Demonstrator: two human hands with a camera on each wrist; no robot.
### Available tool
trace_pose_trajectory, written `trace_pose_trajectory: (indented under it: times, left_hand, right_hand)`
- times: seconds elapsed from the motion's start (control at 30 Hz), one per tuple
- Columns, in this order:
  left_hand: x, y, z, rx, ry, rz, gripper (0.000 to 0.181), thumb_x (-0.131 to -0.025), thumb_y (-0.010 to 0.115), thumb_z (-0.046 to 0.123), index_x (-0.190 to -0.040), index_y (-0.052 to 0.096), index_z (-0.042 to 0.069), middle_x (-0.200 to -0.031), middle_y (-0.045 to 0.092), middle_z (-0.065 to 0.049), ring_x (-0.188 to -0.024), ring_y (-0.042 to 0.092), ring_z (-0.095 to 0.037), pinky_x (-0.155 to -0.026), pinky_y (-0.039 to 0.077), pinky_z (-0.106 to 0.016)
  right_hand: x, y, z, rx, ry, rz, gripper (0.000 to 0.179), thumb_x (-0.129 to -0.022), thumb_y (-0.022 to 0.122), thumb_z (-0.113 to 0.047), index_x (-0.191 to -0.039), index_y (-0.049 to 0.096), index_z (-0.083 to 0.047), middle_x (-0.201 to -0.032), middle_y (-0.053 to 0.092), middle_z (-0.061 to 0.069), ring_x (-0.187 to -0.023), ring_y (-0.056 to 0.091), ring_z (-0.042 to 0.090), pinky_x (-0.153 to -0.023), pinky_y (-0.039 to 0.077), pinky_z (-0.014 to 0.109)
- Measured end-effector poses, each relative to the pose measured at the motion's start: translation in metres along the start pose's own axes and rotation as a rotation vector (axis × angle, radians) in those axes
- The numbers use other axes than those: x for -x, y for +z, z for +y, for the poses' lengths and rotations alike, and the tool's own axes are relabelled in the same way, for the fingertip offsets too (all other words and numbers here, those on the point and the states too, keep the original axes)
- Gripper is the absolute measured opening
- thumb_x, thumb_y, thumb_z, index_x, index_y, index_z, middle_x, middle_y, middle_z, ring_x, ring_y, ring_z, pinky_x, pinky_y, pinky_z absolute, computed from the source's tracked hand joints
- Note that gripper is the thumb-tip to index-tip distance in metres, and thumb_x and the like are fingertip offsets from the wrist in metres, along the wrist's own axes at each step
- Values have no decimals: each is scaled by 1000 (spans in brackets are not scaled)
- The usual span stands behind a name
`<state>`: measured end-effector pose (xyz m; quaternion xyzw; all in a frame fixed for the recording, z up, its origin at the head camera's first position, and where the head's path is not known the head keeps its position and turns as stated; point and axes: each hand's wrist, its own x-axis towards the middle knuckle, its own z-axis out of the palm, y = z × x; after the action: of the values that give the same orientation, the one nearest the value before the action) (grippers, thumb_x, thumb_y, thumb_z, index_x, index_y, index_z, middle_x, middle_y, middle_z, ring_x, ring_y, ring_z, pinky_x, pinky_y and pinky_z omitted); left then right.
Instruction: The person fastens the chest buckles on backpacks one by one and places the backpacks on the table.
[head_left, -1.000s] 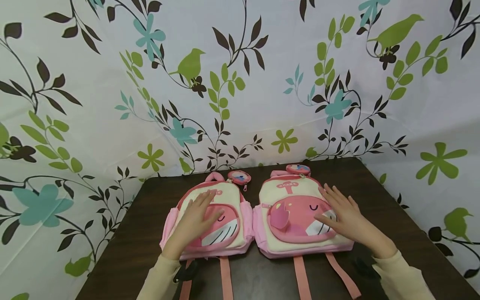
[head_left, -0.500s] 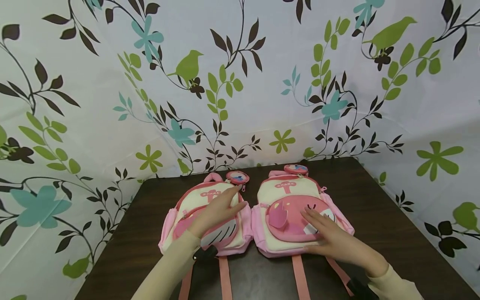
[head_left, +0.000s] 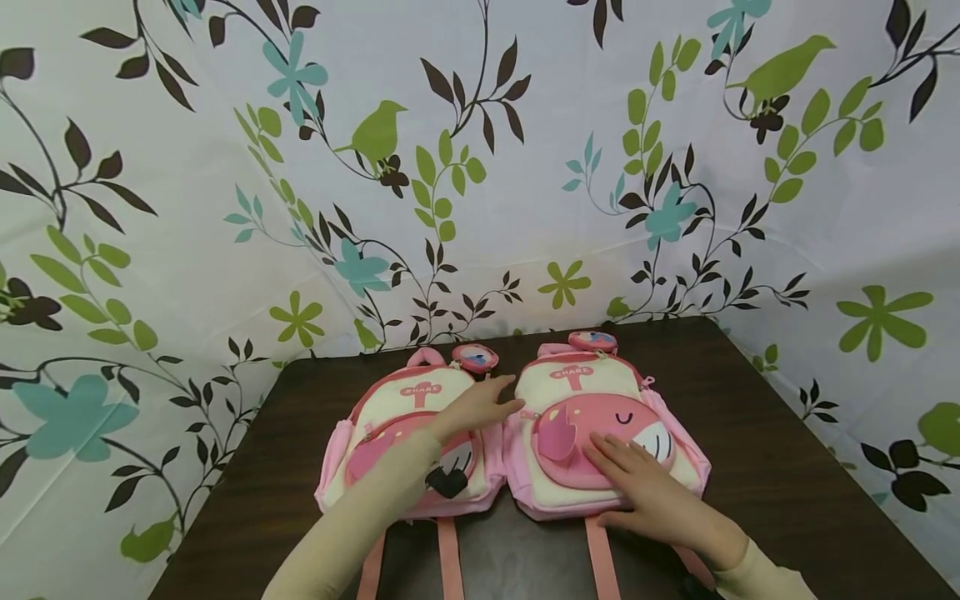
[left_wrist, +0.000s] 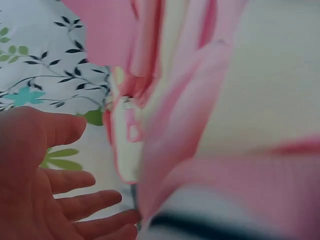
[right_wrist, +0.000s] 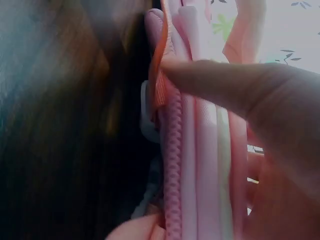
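Two matching pink and cream children's backpacks lie side by side, animal-face pockets upward. Over the upper right side of the left backpack (head_left: 375,408) reaches my left hand (head_left: 476,410), its fingers extended toward the gap between the bags. The left wrist view shows this hand (left_wrist: 50,185) with spread fingers, holding nothing. My right hand (head_left: 656,500) rests on the front pocket of the right backpack (head_left: 540,492), fingers straight and thumb at the bottom edge. In the right wrist view that thumb (right_wrist: 210,82) lies by an orange-pink strap (right_wrist: 159,90) at the bag's base.
A dark wooden table (head_left: 247,483) bears both bags. Small round pouches hang at their tops, the left pouch (head_left: 476,358) and the right pouch (head_left: 592,341). Pink straps (head_left: 450,554) trail toward me. Behind hangs a white leaf-and-bird patterned cloth (head_left: 480,167).
My left hand has moved right across the left backpack toward the gap. My right hand has shifted left and lower on the right backpack's pocket. Both bags have stayed in place.
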<state>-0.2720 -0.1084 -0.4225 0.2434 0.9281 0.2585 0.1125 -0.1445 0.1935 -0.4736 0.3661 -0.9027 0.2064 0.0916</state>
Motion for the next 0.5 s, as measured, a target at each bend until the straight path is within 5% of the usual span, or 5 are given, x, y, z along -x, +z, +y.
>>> trace_pose_trajectory:
  times: [0.2,0.37,0.5]
  left_hand:
    - [-14,11,1,5,-58,-49,69,-100,59,40,-152,40,0,-147,51,-18,-137,47,-32,-113,37,-46]
    - [-19,20,-4,70,-122,-60,69,-100,58,43,-152,40,1,-148,51,-16,-139,45,-30,-113,35,-46]
    - [-22,27,-7,73,-112,-65,73,-101,54,45,-153,36,-3,-149,49,-20,-138,46,-31,-113,36,-44]
  right_hand:
    - [-3,5,-1,-16,71,-57,96,-78,84,-43,-156,39,-11,-159,37,14,-144,33,40,-108,24,65]
    - [-6,8,0,21,65,-51,100,-74,88,-41,-155,39,-9,-158,38,16,-143,33,44,-105,25,67]
    - [-9,8,0,49,65,-55,101,-73,88,-42,-155,39,-9,-158,38,16,-143,34,43,-106,26,67]
